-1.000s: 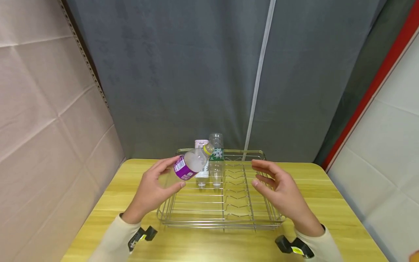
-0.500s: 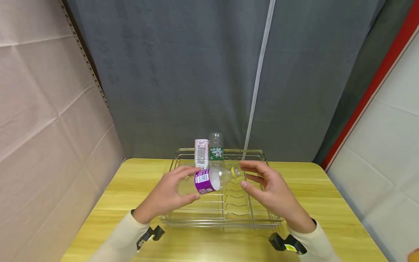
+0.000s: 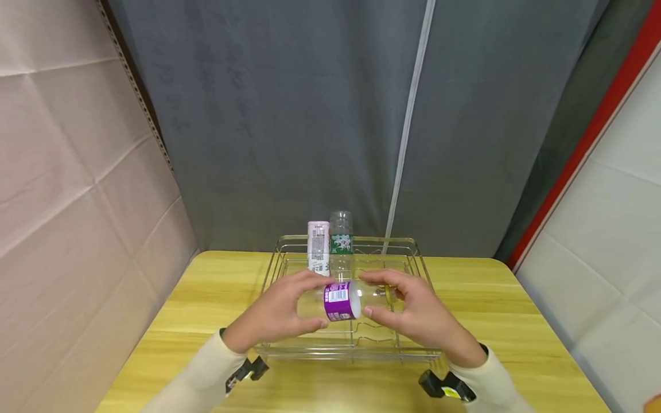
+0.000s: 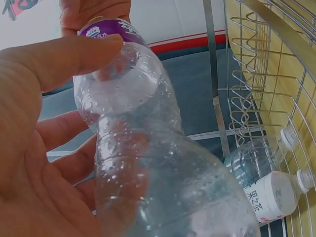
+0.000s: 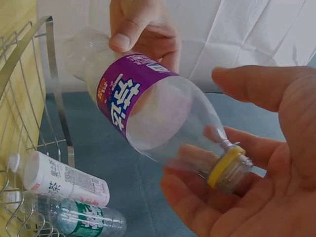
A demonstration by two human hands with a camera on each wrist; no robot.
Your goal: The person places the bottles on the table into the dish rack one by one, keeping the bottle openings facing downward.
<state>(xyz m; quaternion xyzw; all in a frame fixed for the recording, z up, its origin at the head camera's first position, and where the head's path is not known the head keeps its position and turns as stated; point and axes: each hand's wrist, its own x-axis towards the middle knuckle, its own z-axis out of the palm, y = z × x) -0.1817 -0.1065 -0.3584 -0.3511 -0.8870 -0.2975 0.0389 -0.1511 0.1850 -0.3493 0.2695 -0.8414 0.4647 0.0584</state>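
Note:
A clear plastic bottle (image 3: 343,302) with a purple label lies sideways in the air over the wire rack (image 3: 356,351). My left hand (image 3: 279,310) grips it around the base half, thumb on the near side and fingers behind. The neck, with its yellow ring (image 5: 224,167) and bare threaded mouth, points to the right. Around that neck end my right hand (image 3: 418,312) is loosely spread; its fingers pass behind the neck, while the thumb stands away from the plastic in the right wrist view. Whether those fingers touch the bottle I cannot tell.
Inside the rack, at the back, two more bottles lean side by side: one with a white and pink wrap (image 3: 318,246), one clear with a green label (image 3: 341,244). The rack stands on a wooden table (image 3: 480,304) before a grey curtain (image 3: 289,115).
My left hand has carried the bottle rightward and down, turning it from tilted to nearly level. My right hand has come left, and the bottle's neck now lies between its thumb and fingers.

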